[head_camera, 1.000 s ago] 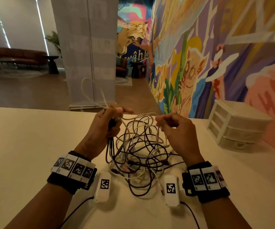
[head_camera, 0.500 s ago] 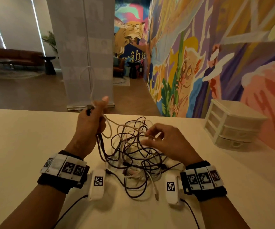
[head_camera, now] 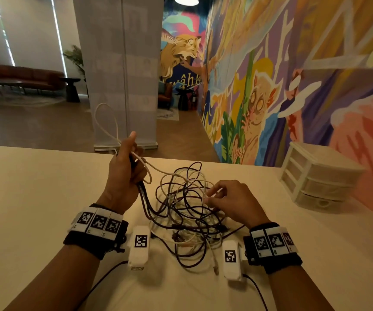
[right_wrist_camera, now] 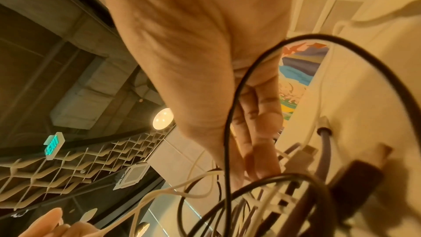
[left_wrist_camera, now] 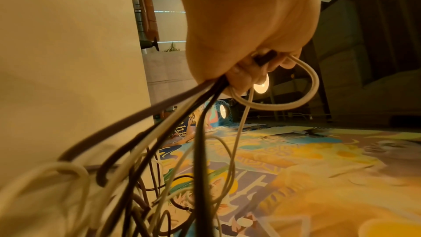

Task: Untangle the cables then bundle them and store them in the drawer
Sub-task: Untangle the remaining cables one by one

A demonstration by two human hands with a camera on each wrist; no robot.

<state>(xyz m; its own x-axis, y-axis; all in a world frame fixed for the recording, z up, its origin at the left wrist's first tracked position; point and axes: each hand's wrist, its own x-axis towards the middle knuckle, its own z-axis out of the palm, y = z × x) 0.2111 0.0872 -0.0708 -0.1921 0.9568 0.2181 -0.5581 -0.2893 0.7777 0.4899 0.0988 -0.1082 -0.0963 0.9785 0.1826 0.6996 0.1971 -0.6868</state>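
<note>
A: Nearest us, what do we have?

B: Our two forearms, each with a black wristband (head_camera: 95, 237) carrying square markers, and a small white marker box (head_camera: 139, 245) hanging by each wrist over the pale counter (head_camera: 24, 198). A dark lead runs back from each box towards us.

A: And between the wrists?

B: The tangle of cables (head_camera: 187, 212), dark and white strands looped through one another. Its lower part lies on the counter, with a white plug end (head_camera: 215, 268) trailing nearest us.

A: What are our hands doing?

B: Our right hand (head_camera: 232, 203) sits low over the right side of the tangle, thumb and forefinger pinching a white strand, the other fingers loosely bent. In the right wrist view a dark loop (right_wrist_camera: 296, 71) arcs across the palm.

A: And the left?

B: Our left hand (head_camera: 122, 173) is raised above the counter, to the left of the heap, fingers curled tight round several dark and white strands. The left wrist view shows them fanning down out of the fist (left_wrist_camera: 246, 30). A white loop (head_camera: 104, 122) stands up above that hand, thumb pointing upward.

A: Further off?

B: At the counter's right side, well apart from the cables, stands a small white drawer unit (head_camera: 315, 176) with three drawers, all closed. It sits against the painted mural wall (head_camera: 293, 75). Beyond the counter's far edge we see a pale pillar (head_camera: 118, 63), and far left a brown sofa (head_camera: 24, 75).
</note>
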